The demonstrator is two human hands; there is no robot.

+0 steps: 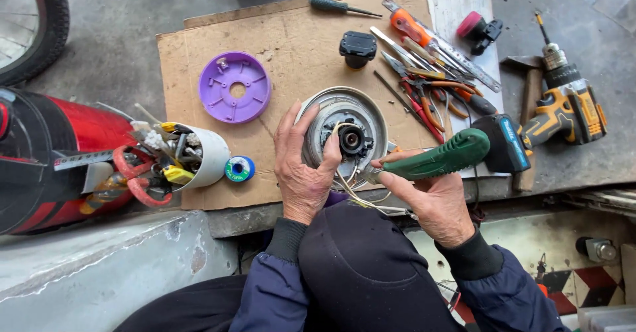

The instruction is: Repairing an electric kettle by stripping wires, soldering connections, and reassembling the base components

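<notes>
Round metal appliance base (344, 130), grey with a black socket at its middle and pale wires trailing toward the person, lay on the sheet of cardboard (291, 40) directly between the two hands. The left hand (301, 166) was closed around the base's near-left rim, thumb pressed by the socket, steadying it. The right hand (434, 203) was wrapped around the green handle (437, 156) of a tool whose tip, hidden behind the fingers, pointed into the wiring beside the socket. By the look of it, the step in hand was work on the wire connections at the socket; the next move would call for a steady left grip and a careful tip placement among the thin wires.

Beyond the left hand sat a purple plastic disc (234, 87), and to that hand's outer side a white cup of odds and ends (192, 156) with a small blue spool (239, 169) beside it. Beyond the right hand lay a heap of pliers and screwdrivers (424, 73), and farther to its outer side a yellow cordless drill (566, 103).
</notes>
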